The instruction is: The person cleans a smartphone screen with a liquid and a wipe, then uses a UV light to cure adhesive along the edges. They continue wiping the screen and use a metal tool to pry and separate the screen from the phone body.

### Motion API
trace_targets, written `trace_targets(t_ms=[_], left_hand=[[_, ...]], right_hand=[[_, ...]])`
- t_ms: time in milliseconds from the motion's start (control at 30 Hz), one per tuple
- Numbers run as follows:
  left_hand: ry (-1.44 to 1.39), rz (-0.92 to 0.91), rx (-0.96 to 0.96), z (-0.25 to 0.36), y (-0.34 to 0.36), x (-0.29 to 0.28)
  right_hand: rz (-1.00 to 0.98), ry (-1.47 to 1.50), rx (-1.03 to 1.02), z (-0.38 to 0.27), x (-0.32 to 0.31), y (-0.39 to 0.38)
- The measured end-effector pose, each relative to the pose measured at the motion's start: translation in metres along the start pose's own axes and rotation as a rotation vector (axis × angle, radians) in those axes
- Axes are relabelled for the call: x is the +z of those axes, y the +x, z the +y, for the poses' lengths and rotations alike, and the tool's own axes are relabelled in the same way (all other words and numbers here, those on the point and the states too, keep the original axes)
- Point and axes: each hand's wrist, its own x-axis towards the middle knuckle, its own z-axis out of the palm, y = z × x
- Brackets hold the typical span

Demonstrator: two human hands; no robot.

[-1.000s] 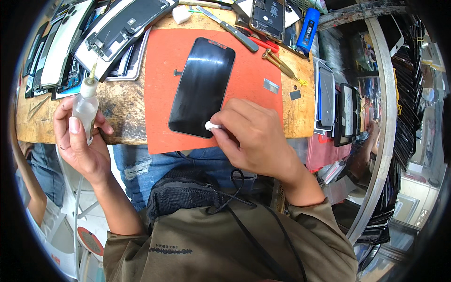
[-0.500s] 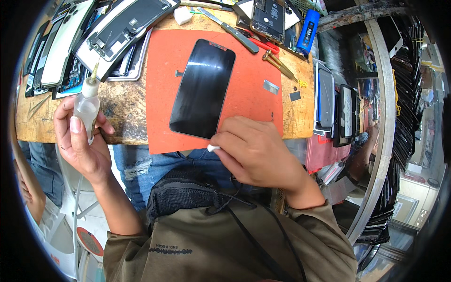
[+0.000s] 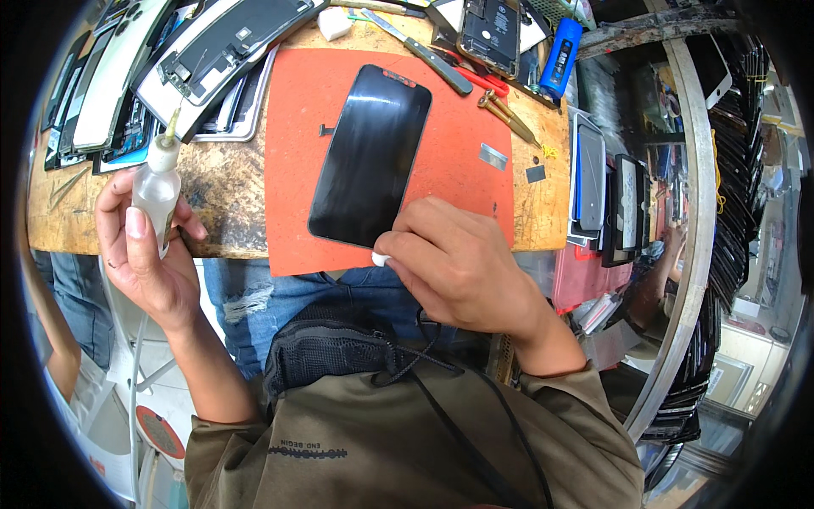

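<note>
My left hand grips a small clear dropper bottle upright; my right hand pinches a white swab (tip only showing) just beside the near edge of the black phone screen on the orange mat.

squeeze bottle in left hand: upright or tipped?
Upright. The left hand grips the clear squeeze bottle with its needle tip pointing up, away from the person, above the wooden bench. Fill level cannot be told.

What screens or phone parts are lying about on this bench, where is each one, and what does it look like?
Black phone screen: flat on the orange mat, glossy rounded rectangle.
Opened phones: stacked at the bench's upper left, white and silver frames.
Dark screens: standing on edge at the right.
Squeeze bottle: in the left hand, clear, thin nozzle.
</note>
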Motion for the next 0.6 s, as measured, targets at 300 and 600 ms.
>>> trace_targets(t_ms=[300,600], left_hand=[[-0.003,-0.009,-0.007,-0.002,-0.001,-0.003],[-0.009,-0.01,-0.012,0.0,0.0,-0.002]], right_hand=[[0.062,0.023,0.016,0.004,-0.002,0.006],[0.001,0.017,0.024,-0.001,0.002,-0.001]])
